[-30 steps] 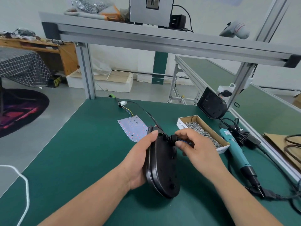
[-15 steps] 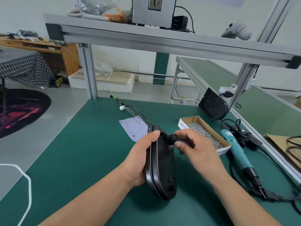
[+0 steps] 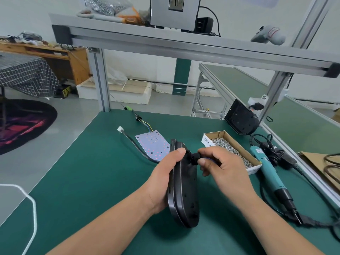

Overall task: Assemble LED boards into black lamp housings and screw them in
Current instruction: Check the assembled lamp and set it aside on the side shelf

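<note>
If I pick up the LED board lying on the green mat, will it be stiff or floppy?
The LED board looks like a thin flat plate, so it is probably stiff and light. Its coloured wires lead away behind it and would likely trail and tug. As it lies flat, it may be hard to lift by an edge.

A black oval lamp housing [image 3: 184, 190] stands on edge in the left hand [image 3: 163, 179], the right hand [image 3: 226, 168] pinching a cable fitting [image 3: 193, 157] at its top. A white LED board [image 3: 152, 146] lies flat on the counter [image 3: 92, 181] just behind.
</note>
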### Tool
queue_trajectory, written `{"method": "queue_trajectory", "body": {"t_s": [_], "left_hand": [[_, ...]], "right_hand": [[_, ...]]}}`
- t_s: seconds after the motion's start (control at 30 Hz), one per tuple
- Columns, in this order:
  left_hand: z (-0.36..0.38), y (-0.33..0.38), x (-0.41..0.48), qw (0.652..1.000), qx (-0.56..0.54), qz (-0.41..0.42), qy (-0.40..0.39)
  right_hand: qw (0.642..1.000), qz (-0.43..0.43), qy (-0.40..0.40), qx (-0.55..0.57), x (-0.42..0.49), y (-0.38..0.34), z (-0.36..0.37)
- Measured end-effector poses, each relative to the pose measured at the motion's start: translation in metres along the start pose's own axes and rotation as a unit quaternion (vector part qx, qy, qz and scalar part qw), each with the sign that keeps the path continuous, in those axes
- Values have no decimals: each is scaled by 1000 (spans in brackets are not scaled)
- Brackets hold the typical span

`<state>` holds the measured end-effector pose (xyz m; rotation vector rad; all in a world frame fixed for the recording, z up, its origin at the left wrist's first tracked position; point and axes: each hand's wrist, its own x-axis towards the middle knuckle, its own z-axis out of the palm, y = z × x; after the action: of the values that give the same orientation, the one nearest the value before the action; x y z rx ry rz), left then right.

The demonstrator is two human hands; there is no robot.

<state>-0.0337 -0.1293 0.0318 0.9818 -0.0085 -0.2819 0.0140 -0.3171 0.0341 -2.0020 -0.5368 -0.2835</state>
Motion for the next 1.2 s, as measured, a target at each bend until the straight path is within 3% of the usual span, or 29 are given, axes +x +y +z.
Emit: {"method": "queue_trajectory", "body": {"t_s": [0.23, 0.7, 1.0, 1.1, 1.2], "left_hand": [[1, 1, -1, 1000, 1, -2, 8], [-2, 1, 2, 1000, 13, -14, 14], [-8, 7, 3, 998, 66, -17, -1], [-6, 9, 3, 996, 88, -6, 10], [-2, 5, 5, 995, 100, 2, 17]], "right_hand": [[1000, 10, -5, -2, 3, 1, 2], [983, -63, -10, -174, 4, 2, 6], [991, -15, -48, -125, -4, -2, -12], [998, -4, -50, -36, -13, -11, -17], [983, -58, -96, -143, -17, -23, -8]]}}
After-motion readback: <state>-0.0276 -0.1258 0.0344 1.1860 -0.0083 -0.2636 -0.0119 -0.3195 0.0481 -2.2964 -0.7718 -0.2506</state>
